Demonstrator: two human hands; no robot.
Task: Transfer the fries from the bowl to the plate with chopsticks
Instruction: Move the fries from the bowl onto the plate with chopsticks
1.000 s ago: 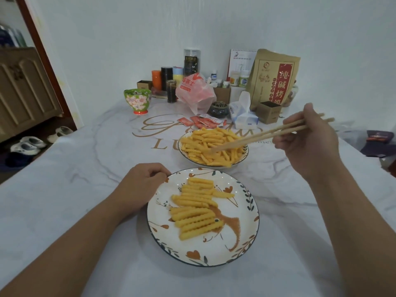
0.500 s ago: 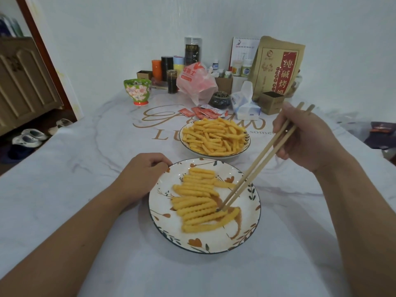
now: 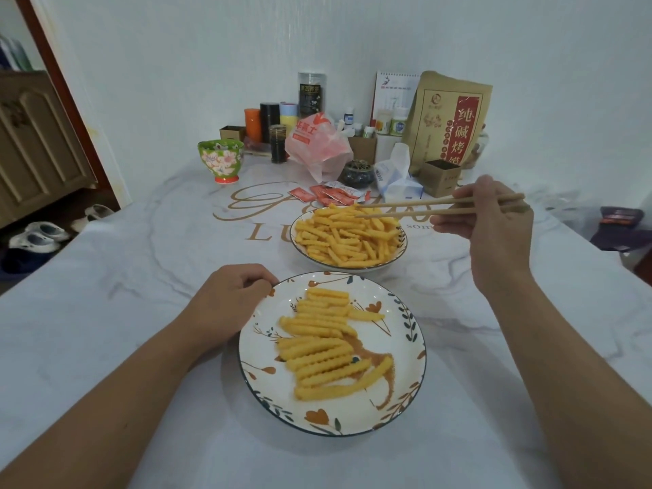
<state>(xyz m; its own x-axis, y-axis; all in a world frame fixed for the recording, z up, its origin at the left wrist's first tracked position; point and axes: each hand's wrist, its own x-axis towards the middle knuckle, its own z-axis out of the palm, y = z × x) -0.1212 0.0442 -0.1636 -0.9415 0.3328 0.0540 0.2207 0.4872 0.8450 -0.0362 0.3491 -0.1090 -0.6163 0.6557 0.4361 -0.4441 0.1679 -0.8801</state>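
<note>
A white bowl [image 3: 400,254] heaped with crinkle-cut fries [image 3: 344,238] sits in the middle of the table. Nearer me stands a flower-patterned plate [image 3: 405,382] with several fries [image 3: 324,344] laid in rows. My right hand [image 3: 494,224] grips a pair of wooden chopsticks [image 3: 416,208], held almost level, their tips apart over the far rim of the bowl with no fry between them. My left hand [image 3: 229,301] lies curled on the table against the plate's left rim, fingers touching its edge.
Behind the bowl lie red sauce packets [image 3: 328,194], a tissue pack [image 3: 398,181], a pink plastic bag [image 3: 317,142], a green flowered cup [image 3: 221,160], jars, small boxes and a brown paper bag [image 3: 448,125]. A wall closes the back. Shoes [image 3: 38,234] lie on the floor left.
The chopsticks came from the bowl to the plate, left a fry at its near right side, and have swung back up over the bowl. My left hand stayed put.
</note>
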